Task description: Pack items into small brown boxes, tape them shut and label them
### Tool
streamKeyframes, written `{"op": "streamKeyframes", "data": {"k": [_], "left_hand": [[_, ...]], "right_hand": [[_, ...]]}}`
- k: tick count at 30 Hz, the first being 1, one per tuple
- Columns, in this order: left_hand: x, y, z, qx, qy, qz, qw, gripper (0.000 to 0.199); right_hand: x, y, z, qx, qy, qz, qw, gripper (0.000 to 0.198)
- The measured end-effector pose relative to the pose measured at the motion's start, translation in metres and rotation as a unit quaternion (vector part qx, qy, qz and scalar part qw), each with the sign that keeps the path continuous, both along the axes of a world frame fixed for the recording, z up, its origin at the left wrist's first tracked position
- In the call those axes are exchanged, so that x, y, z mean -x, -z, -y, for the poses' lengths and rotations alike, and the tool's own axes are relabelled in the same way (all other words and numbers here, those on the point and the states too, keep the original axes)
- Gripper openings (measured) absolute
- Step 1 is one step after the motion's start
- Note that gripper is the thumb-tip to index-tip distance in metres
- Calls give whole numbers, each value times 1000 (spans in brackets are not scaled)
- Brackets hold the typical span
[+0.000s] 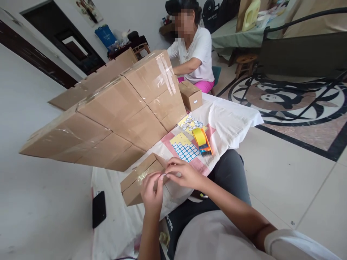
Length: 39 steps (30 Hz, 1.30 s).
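Note:
My left hand (151,189) is closed in a pinch, thumb against fingers, on a small white label (163,175). From the right, my right hand (184,173) pinches the same label, and the fingertips of both hands nearly meet. Just behind them a small taped cardboard box (135,183) lies on the cloth-covered table, partly hidden by my hands. Beyond my right hand is a label sheet (185,151) with blue-edged white labels and a bare yellow part. Another label sheet (187,124), more peeled, lies behind it. An orange tape dispenser (208,142) with yellow tape stands beside the sheets.
Large taped cardboard boxes (114,104) form a wall across the table's far side. A small labelled box (193,95) sits at their right end. Behind it a person (200,47) in a white shirt is seated. A black phone (99,209) lies at the left edge.

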State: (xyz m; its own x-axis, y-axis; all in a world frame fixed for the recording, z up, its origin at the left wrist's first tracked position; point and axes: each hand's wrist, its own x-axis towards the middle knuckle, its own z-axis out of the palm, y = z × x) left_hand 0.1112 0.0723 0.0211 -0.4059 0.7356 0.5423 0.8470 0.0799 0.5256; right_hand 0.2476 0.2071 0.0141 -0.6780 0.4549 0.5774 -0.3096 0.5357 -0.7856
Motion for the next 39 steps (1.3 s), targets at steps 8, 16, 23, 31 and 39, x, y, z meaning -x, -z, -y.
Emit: {"op": "streamKeyframes", "data": {"k": [8,16,23,31,39], "left_hand": [[-14,4,1,42,27,240,969,36],[-28,0,-12,120,3,249,961,29],[-31,1,-11,115,-103,182,971,34],[67,-7,-1,283,-342,-9,896,68],[89,3,0,349,-305,-4,886,65]], "right_hand": [[-8,29,2,-60,75,-110,989,25],[-18,32,7,135,55,-78,986,34],[-7,37,-11,199,56,-71,976,17],[37,82,-64,205,-9,14,979,17],[91,121,-43,252,-91,38,963,15]]}}
